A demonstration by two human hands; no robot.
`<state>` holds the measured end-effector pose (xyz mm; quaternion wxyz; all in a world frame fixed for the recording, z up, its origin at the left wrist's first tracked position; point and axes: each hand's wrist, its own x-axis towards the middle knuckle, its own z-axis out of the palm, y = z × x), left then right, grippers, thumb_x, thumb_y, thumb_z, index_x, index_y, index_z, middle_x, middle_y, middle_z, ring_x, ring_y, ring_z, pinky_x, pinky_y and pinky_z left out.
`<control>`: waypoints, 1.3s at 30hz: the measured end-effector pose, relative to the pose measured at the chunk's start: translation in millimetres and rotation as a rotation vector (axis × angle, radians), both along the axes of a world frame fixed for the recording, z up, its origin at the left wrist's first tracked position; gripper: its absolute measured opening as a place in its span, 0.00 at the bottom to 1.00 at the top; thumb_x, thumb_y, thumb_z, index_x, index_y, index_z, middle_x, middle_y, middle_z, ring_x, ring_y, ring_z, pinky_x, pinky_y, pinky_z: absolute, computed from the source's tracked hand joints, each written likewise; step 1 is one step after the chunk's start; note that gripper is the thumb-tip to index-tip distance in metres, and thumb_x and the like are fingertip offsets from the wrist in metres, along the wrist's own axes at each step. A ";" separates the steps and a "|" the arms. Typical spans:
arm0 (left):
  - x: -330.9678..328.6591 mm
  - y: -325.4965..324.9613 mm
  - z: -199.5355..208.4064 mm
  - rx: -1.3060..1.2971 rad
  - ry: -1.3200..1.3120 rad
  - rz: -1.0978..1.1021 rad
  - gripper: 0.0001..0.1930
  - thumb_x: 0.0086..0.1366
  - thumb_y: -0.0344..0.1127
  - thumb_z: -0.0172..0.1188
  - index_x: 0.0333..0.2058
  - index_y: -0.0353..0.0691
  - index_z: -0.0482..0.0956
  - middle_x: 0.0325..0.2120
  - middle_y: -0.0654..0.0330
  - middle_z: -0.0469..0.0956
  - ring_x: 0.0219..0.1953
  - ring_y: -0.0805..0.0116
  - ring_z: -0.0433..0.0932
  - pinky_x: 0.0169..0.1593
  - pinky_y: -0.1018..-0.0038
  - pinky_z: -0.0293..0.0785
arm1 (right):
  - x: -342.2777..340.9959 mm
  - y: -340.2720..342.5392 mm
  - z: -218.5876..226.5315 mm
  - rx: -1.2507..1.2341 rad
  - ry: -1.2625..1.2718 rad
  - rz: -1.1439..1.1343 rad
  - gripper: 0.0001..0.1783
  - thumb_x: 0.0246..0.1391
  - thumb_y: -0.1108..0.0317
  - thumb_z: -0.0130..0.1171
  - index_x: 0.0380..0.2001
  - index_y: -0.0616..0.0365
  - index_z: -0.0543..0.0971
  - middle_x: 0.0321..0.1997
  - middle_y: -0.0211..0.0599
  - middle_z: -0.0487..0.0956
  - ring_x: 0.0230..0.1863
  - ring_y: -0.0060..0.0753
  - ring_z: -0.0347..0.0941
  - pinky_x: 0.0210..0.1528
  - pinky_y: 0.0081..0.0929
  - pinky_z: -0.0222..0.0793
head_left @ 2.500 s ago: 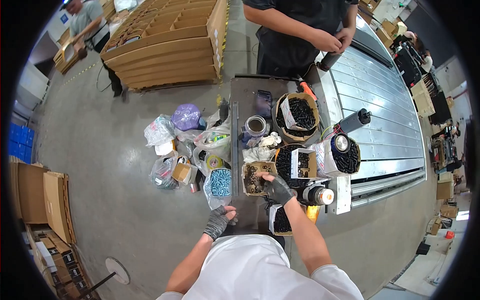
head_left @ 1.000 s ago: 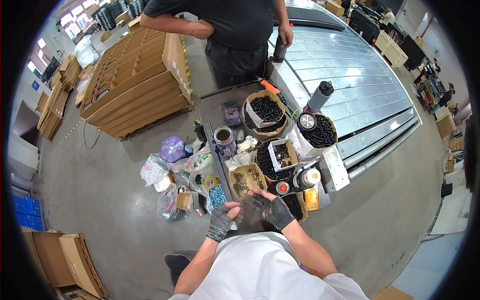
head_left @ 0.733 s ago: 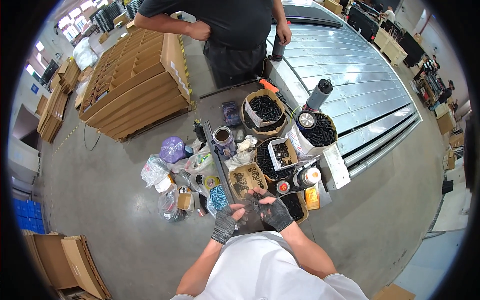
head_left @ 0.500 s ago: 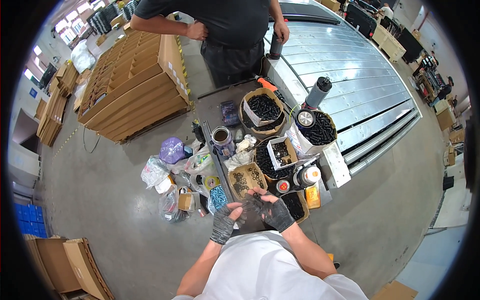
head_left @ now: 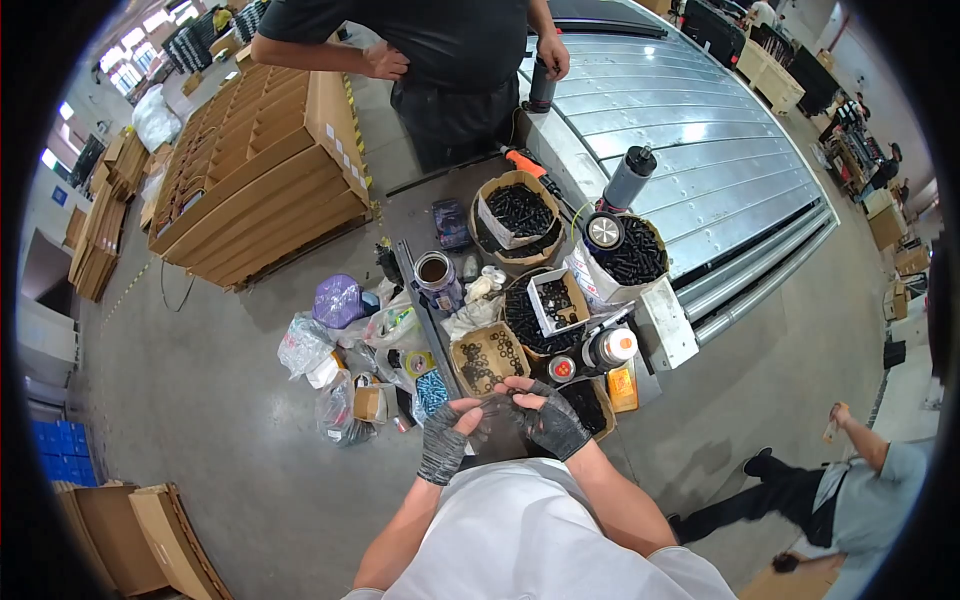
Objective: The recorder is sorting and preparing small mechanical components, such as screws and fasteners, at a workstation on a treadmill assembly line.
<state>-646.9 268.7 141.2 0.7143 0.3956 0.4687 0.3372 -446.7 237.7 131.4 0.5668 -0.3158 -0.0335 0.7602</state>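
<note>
Both hands wear dark grey gloves that leave the fingertips bare, and they meet close together at the table's near end. My left hand (head_left: 448, 438) is closed, thumb against the bent fingers. In a pinch beside it, my right hand (head_left: 552, 422) has thumb and fingertips around something small and dark. What either hand holds is too small to name. Just beyond the fingertips is a shallow cardboard box (head_left: 488, 358) with small black rings scattered in it. Black screw-like parts (head_left: 584, 404) fill a carton beside my right hand. A white-edged box (head_left: 558, 304) of small dark parts rests on another full carton.
An opened can (head_left: 437, 275), a spray can (head_left: 612, 350) and an orange-handled tool (head_left: 524, 162) stand or lie on the table. Plastic bags (head_left: 308, 345) crowd its left side. A person in black (head_left: 455, 60) stands opposite. Another person (head_left: 860, 495) is at right. A ribbed metal surface (head_left: 680, 130) adjoins.
A person in a light shirt has come into view at the lower right. The view has shifted slightly. My hands stay close together, with only small finger movement.
</note>
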 end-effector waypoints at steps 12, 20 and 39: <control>-1.6 -2.4 -2.7 0.018 0.048 -0.012 0.10 0.66 0.32 0.60 0.44 0.34 0.78 0.35 0.62 0.81 0.37 0.75 0.77 0.44 0.77 0.74 | -3.7 -1.8 4.7 0.003 -0.099 0.007 0.23 0.55 0.76 0.47 0.55 0.67 0.70 0.57 0.51 0.73 0.58 0.42 0.70 0.63 0.31 0.64; -1.6 -3.7 0.4 0.010 0.023 -0.018 0.11 0.66 0.32 0.59 0.44 0.34 0.78 0.34 0.61 0.80 0.35 0.75 0.78 0.42 0.77 0.75 | -1.1 -1.6 2.3 0.017 0.168 -0.017 0.22 0.55 0.76 0.49 0.55 0.67 0.70 0.58 0.51 0.73 0.59 0.42 0.70 0.64 0.31 0.63; 16.8 -2.9 15.6 0.101 0.080 -0.046 0.10 0.66 0.32 0.60 0.43 0.33 0.78 0.28 0.62 0.80 0.28 0.75 0.77 0.32 0.77 0.74 | -5.9 -8.1 -6.3 0.022 -0.175 -0.005 0.18 0.60 0.71 0.54 0.53 0.66 0.72 0.51 0.44 0.78 0.53 0.33 0.74 0.59 0.28 0.68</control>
